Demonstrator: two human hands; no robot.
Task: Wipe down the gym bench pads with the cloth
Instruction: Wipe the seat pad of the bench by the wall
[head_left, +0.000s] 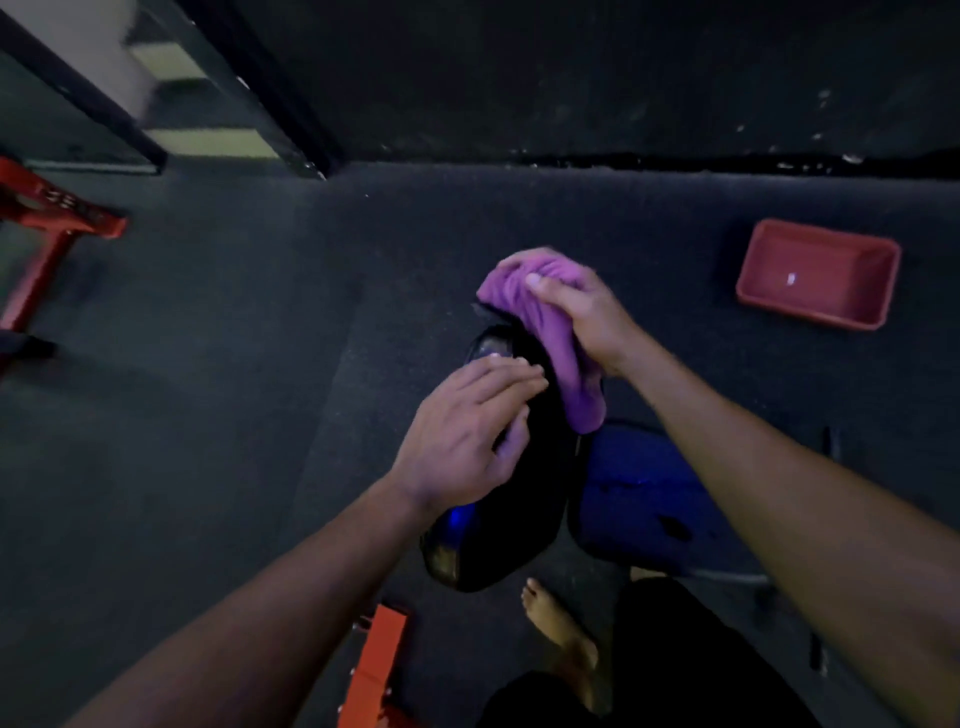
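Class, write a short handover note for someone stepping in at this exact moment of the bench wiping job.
Right hand grips the purple cloth at the far end of the black pad.
Left hand rests flat on that pad, fingers straight, steadying it.
Blue pad lies just right of the black one; red tub sits on the floor beyond.
Done: cannot tell how much is wiped.
Left: finish the black pad, then the blue pad.

Two bench pads showed near the middle of the frame: one black pad (498, 519) and one blue pad (639, 493) just to its right. One purple cloth (550, 332) lay over the black pad's far end. There were two hands, the left hand (462, 441) and the right hand (582, 312). One red tub (818, 275) stood at the upper right, and one bare foot (558, 623) showed at the bottom.
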